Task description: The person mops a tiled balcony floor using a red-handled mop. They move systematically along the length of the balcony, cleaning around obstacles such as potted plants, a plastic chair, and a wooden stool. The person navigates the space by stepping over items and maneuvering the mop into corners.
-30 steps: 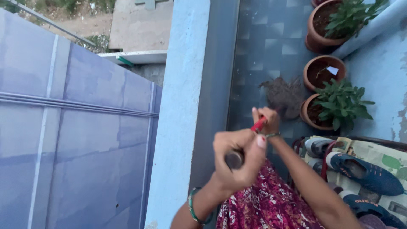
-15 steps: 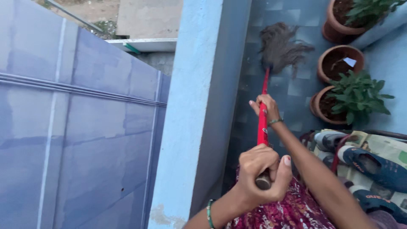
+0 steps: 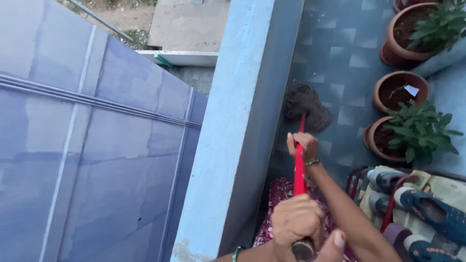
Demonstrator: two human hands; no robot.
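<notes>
I hold a mop with a red handle [image 3: 299, 170] in both hands. My left hand [image 3: 297, 225] is closed around the top end of the handle, near the bottom of the view. My right hand [image 3: 302, 145] grips the handle lower down, close to the dark stringy mop head [image 3: 306, 106]. The mop head rests on the blue patterned floor tiles [image 3: 340, 53], right beside the base of the light blue parapet wall [image 3: 242, 121].
Three terracotta pots stand along the right: one with a leafy plant [image 3: 420, 133], one with bare soil [image 3: 400, 90], one at the top [image 3: 412, 29]. A rack with blue shoes [image 3: 427, 206] is at lower right. A blue metal sheet [image 3: 87, 155] lies beyond the wall.
The mop head has been pulled back toward me along the tiles, close to the wall. Both hands have dropped lower in view, still gripping the handle.
</notes>
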